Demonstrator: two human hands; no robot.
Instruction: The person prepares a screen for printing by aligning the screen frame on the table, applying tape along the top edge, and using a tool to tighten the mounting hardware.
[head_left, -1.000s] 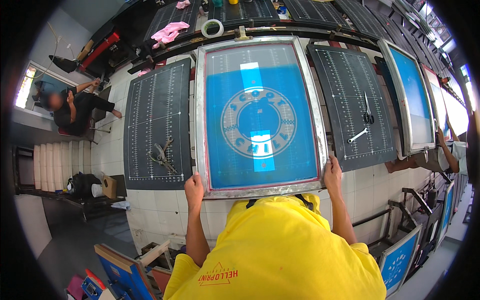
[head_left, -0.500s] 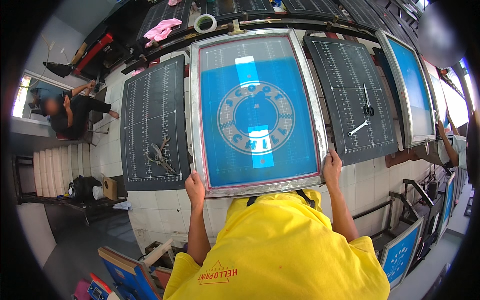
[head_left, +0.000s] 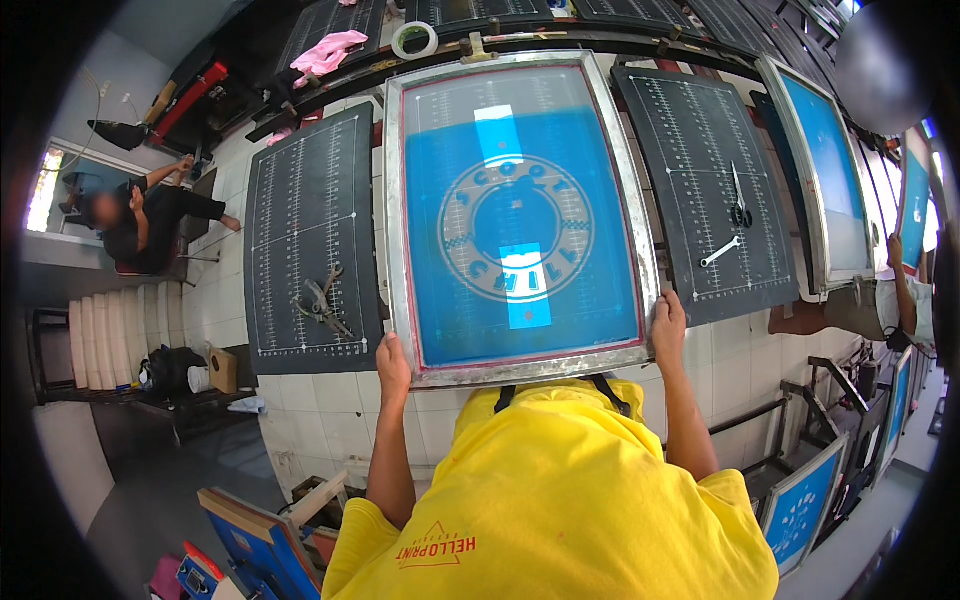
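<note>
A screen printing frame (head_left: 628, 210) with a grey metal border lies before me, its mesh mostly coated blue. A ring-shaped lettered design shows in the mesh, and two bright white-blue patches show through or reflect on it. At the near left corner my left hand (head_left: 394, 368) is closed on the border, thumb up along the side. My right hand (head_left: 669, 325) grips the near right corner the same way. The fingers under the frame are partly hidden. A metal clamp (head_left: 477, 48) sits at the frame's far edge. A dark printing board with grid marks shows faintly through the mesh.
Left is a dark gridded board (head_left: 300, 235) with pliers-like tools (head_left: 325, 305) on it. The right board (head_left: 690, 150) bears scissors (head_left: 740, 205) and a wrench (head_left: 720, 252). Beyond stand another screen (head_left: 825, 150) and a co-worker (head_left: 905, 300). A tape roll (head_left: 415, 40) and pink cloth (head_left: 328, 55) lie behind.
My hands stay on the frame, which looks slightly shifted as the whole view moves a little. At the far right, a blue screen beside the co-worker now stands raised.
</note>
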